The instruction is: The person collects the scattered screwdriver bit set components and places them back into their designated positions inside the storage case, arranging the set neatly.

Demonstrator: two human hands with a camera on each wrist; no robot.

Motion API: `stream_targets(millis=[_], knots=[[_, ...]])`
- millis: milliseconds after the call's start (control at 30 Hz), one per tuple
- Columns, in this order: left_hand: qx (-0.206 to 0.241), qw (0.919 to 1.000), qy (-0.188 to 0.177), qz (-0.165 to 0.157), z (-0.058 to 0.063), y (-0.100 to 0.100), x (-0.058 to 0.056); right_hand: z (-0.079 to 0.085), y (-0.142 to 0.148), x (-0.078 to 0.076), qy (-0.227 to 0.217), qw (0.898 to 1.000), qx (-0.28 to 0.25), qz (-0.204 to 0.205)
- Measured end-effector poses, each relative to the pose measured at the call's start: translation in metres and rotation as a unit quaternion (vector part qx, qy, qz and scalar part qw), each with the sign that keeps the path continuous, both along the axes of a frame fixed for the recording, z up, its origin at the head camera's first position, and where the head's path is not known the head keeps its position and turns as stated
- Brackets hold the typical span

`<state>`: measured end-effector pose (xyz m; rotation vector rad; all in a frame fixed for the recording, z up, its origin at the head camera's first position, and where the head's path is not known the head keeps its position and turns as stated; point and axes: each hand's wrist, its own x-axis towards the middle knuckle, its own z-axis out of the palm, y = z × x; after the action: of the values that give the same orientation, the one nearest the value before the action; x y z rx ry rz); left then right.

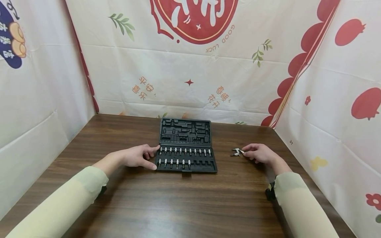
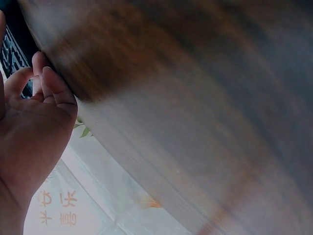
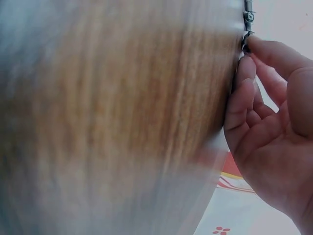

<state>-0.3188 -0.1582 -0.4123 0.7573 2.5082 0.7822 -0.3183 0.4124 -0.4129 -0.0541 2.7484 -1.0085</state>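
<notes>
An unfolded black plastic case lies on the table, its lid tilted back. Silver bit sockets fill its back row; more stand in the left part of the front row, with bare slots at that row's right. At the case's left edge, my left hand rests thumb and index finger spread against it, the other fingers bent. To the right of the case, my right hand pinches a bit socket between thumb and fingertips, beside a few loose bit sockets on the wood.
The brown wooden table reaches back to a printed cloth wall. More cloth hangs along the left and right sides. The case's latch tab sticks out at its front edge.
</notes>
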Motion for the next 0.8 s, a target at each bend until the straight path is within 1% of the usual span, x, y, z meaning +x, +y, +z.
stream_targets(millis=[133, 267, 433, 633, 667, 800], knots=[[-0.002, 1.0, 0.002, 0.001, -0.001, 0.0, 0.0, 0.001, 0.002, 0.001, 0.016, 1.0, 0.015, -0.003], [-0.004, 1.0, 0.002, 0.006, -0.001, 0.0, 0.0, 0.001, 0.006, 0.001, 0.013, 1.0, 0.013, -0.012], [-0.003, 1.0, 0.0, 0.007, -0.001, 0.0, 0.0, -0.001, 0.014, 0.002, 0.009, 1.0, -0.004, -0.02], [-0.004, 1.0, -0.003, 0.001, 0.0, 0.0, 0.001, -0.002, 0.023, 0.005, 0.001, 1.0, -0.025, -0.015], [-0.004, 1.0, -0.004, 0.004, 0.0, 0.0, 0.001, -0.002, 0.025, 0.005, -0.001, 0.999, -0.029, -0.015], [-0.005, 1.0, -0.001, 0.003, 0.001, 0.0, 0.001, -0.002, 0.028, 0.005, 0.005, 0.998, -0.059, -0.016]])
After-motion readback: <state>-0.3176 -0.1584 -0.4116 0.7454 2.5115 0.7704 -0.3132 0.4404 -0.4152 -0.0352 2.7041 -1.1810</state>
